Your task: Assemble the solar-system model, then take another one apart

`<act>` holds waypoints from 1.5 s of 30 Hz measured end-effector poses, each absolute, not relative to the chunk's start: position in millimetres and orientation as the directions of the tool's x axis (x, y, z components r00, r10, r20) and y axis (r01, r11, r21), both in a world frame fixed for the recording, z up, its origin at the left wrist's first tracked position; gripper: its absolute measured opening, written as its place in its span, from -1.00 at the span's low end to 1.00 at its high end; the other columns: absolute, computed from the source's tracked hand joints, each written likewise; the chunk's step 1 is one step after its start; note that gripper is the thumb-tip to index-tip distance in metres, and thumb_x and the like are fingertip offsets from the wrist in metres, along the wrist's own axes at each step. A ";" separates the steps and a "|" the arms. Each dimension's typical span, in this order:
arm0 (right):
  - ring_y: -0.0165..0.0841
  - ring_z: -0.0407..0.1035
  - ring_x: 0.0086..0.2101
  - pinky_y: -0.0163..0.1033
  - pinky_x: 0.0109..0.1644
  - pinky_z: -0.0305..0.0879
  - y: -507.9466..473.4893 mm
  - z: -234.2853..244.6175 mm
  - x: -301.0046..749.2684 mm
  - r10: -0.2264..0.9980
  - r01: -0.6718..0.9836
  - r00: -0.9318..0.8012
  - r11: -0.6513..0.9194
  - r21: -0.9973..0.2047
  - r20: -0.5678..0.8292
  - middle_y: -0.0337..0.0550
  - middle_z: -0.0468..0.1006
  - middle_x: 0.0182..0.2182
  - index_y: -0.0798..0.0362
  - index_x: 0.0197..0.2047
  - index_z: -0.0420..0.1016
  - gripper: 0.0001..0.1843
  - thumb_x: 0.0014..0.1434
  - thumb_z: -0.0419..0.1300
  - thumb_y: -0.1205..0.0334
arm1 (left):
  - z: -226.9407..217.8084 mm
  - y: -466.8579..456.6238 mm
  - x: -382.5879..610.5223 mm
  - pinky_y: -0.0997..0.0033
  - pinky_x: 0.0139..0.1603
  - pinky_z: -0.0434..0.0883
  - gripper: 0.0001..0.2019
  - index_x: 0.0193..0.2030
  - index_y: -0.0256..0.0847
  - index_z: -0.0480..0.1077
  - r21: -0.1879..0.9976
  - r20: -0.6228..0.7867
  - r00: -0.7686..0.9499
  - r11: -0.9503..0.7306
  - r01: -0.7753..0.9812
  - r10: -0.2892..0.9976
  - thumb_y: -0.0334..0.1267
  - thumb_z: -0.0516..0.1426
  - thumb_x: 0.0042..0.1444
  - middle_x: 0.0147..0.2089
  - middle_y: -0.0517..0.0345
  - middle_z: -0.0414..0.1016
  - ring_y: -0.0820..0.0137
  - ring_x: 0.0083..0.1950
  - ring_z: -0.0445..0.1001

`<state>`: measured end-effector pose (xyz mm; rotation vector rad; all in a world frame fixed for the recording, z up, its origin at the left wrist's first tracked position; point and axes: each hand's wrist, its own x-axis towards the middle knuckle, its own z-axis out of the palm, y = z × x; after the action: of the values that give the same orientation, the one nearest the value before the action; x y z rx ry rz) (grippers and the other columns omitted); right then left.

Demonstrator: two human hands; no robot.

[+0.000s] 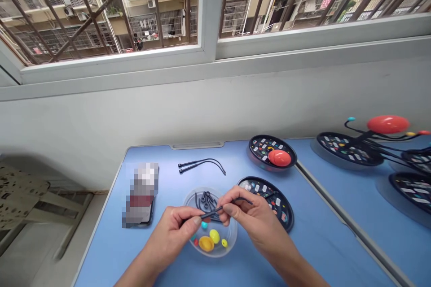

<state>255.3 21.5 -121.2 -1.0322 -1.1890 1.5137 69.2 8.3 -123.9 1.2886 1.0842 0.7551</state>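
Between my two hands, above a clear plastic bowl, runs a thin black plastic rod. My left hand pinches one end between thumb and fingers. With thumb and forefinger, my right hand grips it farther along, and a curved end sticks out past the knuckles. The bowl holds several black ringed pieces, a yellow ball, an orange-yellow half shell and small coloured beads. Partly behind my right hand lies a round black base printed with a space pattern.
Two curved black rods lie at the back of the blue table. A phone rests at the left. Another printed base carries red shells. At right stands an assembled model with a red ball and arms.
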 end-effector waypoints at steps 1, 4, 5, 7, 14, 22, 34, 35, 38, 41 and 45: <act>-0.43 0.37 -0.56 -0.33 -0.43 0.32 21.3 -121.3 255.3 0.972 -0.159 -0.223 -0.104 -0.982 -0.067 -0.23 0.49 -0.62 0.08 -0.48 0.44 -0.75 -0.01 0.29 0.07 | -124.8 8.2 68.7 0.52 -0.50 0.09 -0.63 -0.25 -0.29 0.55 0.977 -0.206 0.355 0.174 0.120 0.912 -0.02 0.11 0.03 -0.52 0.20 0.31 0.55 -0.53 0.03; -0.43 0.37 -0.56 -0.34 -0.42 0.31 20.6 -121.8 255.0 0.976 -0.139 -0.211 -0.093 -0.986 -0.062 -0.23 0.50 -0.61 0.07 -0.47 0.44 -0.75 0.00 0.28 0.06 | -128.2 7.5 66.9 0.53 -0.54 0.04 -0.58 -0.22 -0.32 0.53 0.975 -0.222 0.379 0.216 0.059 0.898 0.02 0.12 0.02 -0.62 0.30 0.11 0.57 -0.56 -0.02; -0.43 0.38 -0.55 -0.34 -0.42 0.31 20.5 -121.9 254.8 0.976 -0.132 -0.206 -0.094 -0.987 -0.065 -0.23 0.50 -0.61 0.07 -0.47 0.44 -0.75 0.00 0.28 0.05 | -129.3 7.2 66.5 0.53 -0.55 0.02 -0.57 -0.21 -0.33 0.53 0.972 -0.227 0.389 0.235 0.029 0.893 0.03 0.12 0.02 -0.64 0.32 0.05 0.57 -0.57 -0.03; -0.42 0.38 -0.55 -0.34 -0.43 0.31 20.1 -122.0 254.4 0.977 -0.120 -0.201 -0.096 -0.988 -0.070 -0.23 0.50 -0.61 0.07 -0.47 0.45 -0.74 -0.01 0.29 0.04 | -130.4 6.8 66.2 0.54 -0.57 -0.01 -0.57 -0.21 -0.35 0.52 0.961 -0.235 0.410 0.274 -0.039 0.882 0.03 0.12 0.03 -0.65 0.35 -0.01 0.58 -0.58 -0.07; -0.37 0.39 -0.54 -0.29 -0.45 0.35 18.3 -119.6 252.5 0.980 -0.083 -0.191 -0.073 -0.994 -0.056 -0.19 0.50 -0.59 0.07 -0.49 0.45 -0.69 -0.04 0.30 -0.02 | -128.5 8.8 68.2 0.54 -0.58 -0.05 -0.64 -0.30 -0.35 0.47 0.907 -0.278 0.410 0.378 -0.186 0.869 -0.01 0.14 0.03 -0.67 0.40 -0.08 0.59 -0.60 -0.13; -0.37 0.41 -0.53 -0.29 -0.42 0.35 17.6 -121.9 251.9 0.983 -0.080 -0.171 -0.080 -0.994 -0.066 -0.19 0.51 -0.59 0.07 -0.48 0.46 -0.71 -0.02 0.29 0.00 | -128.9 6.8 65.5 0.53 -0.51 0.07 -0.56 -0.17 -0.30 0.48 0.984 -0.178 0.371 0.173 0.048 0.911 0.07 0.04 0.10 -0.59 0.30 0.08 0.53 -0.53 0.03; -0.36 0.40 -0.50 -0.27 -0.38 0.36 17.6 -126.2 248.1 0.982 -0.063 -0.177 -0.083 -0.995 -0.071 -0.22 0.47 -0.58 0.06 -0.46 0.42 -0.73 0.01 0.26 0.02 | -123.4 5.2 66.2 0.48 -0.34 0.24 -0.61 -0.11 -0.20 0.48 0.941 0.010 0.365 -0.132 0.312 0.931 -0.06 -0.07 0.21 -0.39 0.11 0.46 0.40 -0.40 0.31; -0.35 0.40 -0.49 -0.27 -0.38 0.35 17.5 -126.1 247.6 0.982 -0.048 -0.174 -0.076 -0.996 -0.067 -0.23 0.46 -0.59 0.05 -0.44 0.43 -0.75 0.01 0.25 0.03 | -123.4 5.4 65.9 0.48 -0.34 0.24 -0.61 -0.11 -0.20 0.48 0.943 0.006 0.362 -0.126 0.308 0.932 -0.05 -0.07 0.21 -0.38 0.10 0.47 0.40 -0.40 0.30; -0.36 0.36 -0.53 -0.29 -0.43 0.31 16.8 -125.4 246.0 0.986 0.006 -0.166 -0.033 -0.999 -0.034 -0.25 0.43 -0.63 0.05 -0.46 0.43 -0.74 0.02 0.22 0.02 | -123.3 5.5 65.5 0.48 -0.36 0.23 -0.58 -0.10 -0.22 0.48 0.954 -0.013 0.361 -0.097 0.285 0.933 -0.01 -0.07 0.19 -0.37 0.09 0.46 0.41 -0.42 0.29; -0.39 0.31 -0.56 -0.31 -0.47 0.27 15.4 -125.3 244.5 0.983 0.023 -0.185 0.008 -1.000 0.003 -0.24 0.43 -0.63 0.06 -0.52 0.41 -0.71 0.05 0.19 0.01 | -123.1 3.8 66.9 0.49 -0.40 0.21 -0.57 -0.11 -0.23 0.49 0.961 -0.013 0.371 -0.091 0.262 0.929 0.00 -0.07 0.19 -0.43 0.12 0.41 0.44 -0.45 0.24; -0.37 0.35 -0.55 -0.31 -0.46 0.28 13.9 -127.5 241.5 0.980 -0.028 -0.200 -0.011 -1.000 -0.005 -0.21 0.46 -0.63 0.07 -0.48 0.42 -0.70 0.05 0.21 -0.01 | -123.4 1.9 71.2 0.50 -0.44 0.17 -0.59 -0.15 -0.24 0.50 0.979 -0.012 0.360 -0.061 0.192 0.933 0.00 -0.04 0.18 -0.50 0.17 0.32 0.49 -0.50 0.15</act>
<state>241.5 13.9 -127.5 -1.0919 -1.3294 1.3753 71.2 1.9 -123.4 1.5250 1.0569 0.8459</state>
